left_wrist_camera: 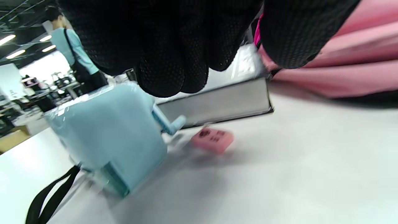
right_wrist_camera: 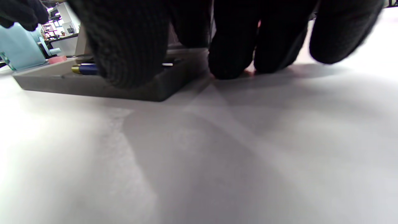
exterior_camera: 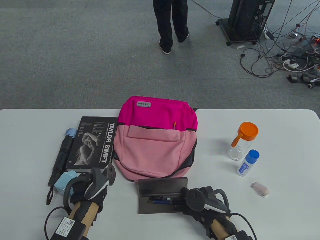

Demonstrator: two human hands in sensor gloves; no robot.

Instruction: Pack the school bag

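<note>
The pink school bag [exterior_camera: 156, 140] lies flat mid-table, its zips drawn. In front of it a grey pencil case [exterior_camera: 160, 208] lies open with pens [exterior_camera: 162, 200] inside. My right hand [exterior_camera: 186, 198] is at the case's right end: the thumb [right_wrist_camera: 124, 56] curls over the case's wall [right_wrist_camera: 93, 85], and the fingers [right_wrist_camera: 231, 59] reach down to the table beside it. My left hand [exterior_camera: 77, 183] hovers over a light blue sharpener [exterior_camera: 63, 181]. Its curled fingers [left_wrist_camera: 168, 62] hold nothing, just above the sharpener [left_wrist_camera: 108, 140] and a pink eraser [left_wrist_camera: 213, 140].
A black book [exterior_camera: 92, 145] and a folded dark umbrella [exterior_camera: 61, 157] lie left of the bag. On the right are an orange-lidded bottle [exterior_camera: 241, 142], a blue-capped glue bottle [exterior_camera: 247, 162] and a small pale stapler [exterior_camera: 260, 189]. A person's legs [exterior_camera: 171, 25] are beyond the table.
</note>
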